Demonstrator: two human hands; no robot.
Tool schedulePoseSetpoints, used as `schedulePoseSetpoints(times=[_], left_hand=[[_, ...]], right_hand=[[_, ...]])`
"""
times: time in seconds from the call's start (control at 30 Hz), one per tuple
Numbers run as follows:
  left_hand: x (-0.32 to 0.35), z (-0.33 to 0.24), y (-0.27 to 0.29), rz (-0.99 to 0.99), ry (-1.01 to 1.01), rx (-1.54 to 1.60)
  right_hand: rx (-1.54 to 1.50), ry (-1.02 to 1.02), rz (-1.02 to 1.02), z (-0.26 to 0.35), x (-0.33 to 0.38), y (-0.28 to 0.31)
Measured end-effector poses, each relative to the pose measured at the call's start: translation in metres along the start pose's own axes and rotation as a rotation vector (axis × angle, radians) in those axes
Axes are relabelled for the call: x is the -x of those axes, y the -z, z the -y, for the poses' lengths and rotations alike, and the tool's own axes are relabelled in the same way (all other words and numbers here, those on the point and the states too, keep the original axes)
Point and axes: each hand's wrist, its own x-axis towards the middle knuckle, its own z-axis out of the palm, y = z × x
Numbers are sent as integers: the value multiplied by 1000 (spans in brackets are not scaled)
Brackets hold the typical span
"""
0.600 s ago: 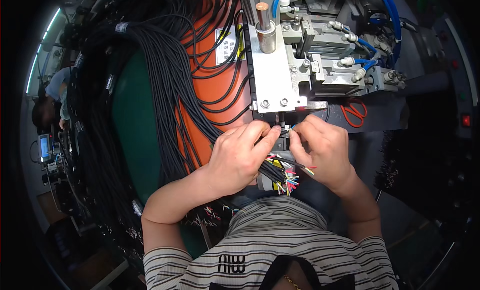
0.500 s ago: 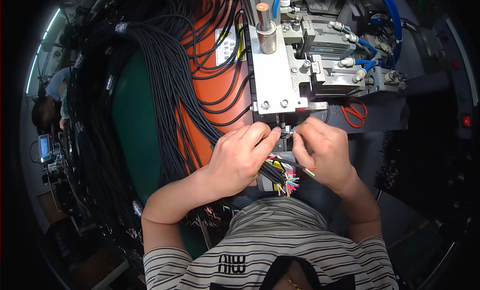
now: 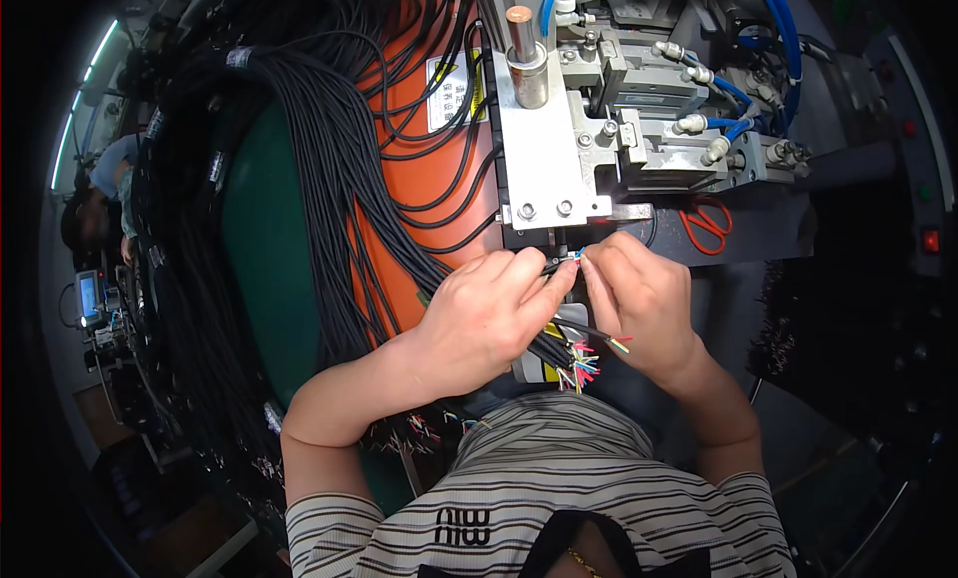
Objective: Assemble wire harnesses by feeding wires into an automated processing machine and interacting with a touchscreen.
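We see no real shift since the earlier frame. Left hand [image 3: 489,314] and right hand [image 3: 639,304] stay pinched together on a thin wire [image 3: 571,260] under the metal press [image 3: 544,159].

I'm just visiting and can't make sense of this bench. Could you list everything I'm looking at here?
Black cables: a large bundle, black, draped over the left of the bench.
Orange panel: one, orange, behind the cables, bearing a yellow label.
Green surface: one, dark green, left of the panel.
Metal machine: one, silver, top centre, with blue hoses.
Scissors: one pair, orange handles, right of the machine's base.
Coloured wire ends: a small bunch, mixed colours, below the hands.
Another person: one, far left edge.
Left hand: pinching thin wires at the machine's base.
Right hand: pinching the same wires.
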Motion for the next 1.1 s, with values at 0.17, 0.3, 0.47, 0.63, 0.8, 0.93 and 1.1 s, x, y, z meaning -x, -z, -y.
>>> schedulePoseSetpoints(times=[0.17,0.3,0.47,0.63,0.8,0.93,1.1], left_hand=[[-6,-9,3,66,-38,-171],[-10,-7,1,51,-67,-203],[-9,-7,5,79,-31,-168],[-4,3,2,-1,58,-25],[23,16,6,-134,175,111],[24,12,-1,-168,217,69],[15,18,-2,-212,162,151]], right_hand=[[131,12,126,9,-6,11],[-38,-6,54,-6,-5,3],[-42,45,-59,-3,-4,-1],[-273,-189,120,-11,-11,5],[-462,-319,110,-15,-3,3],[-301,-255,45,-8,1,11],[-774,-261,250,-1,6,17]])
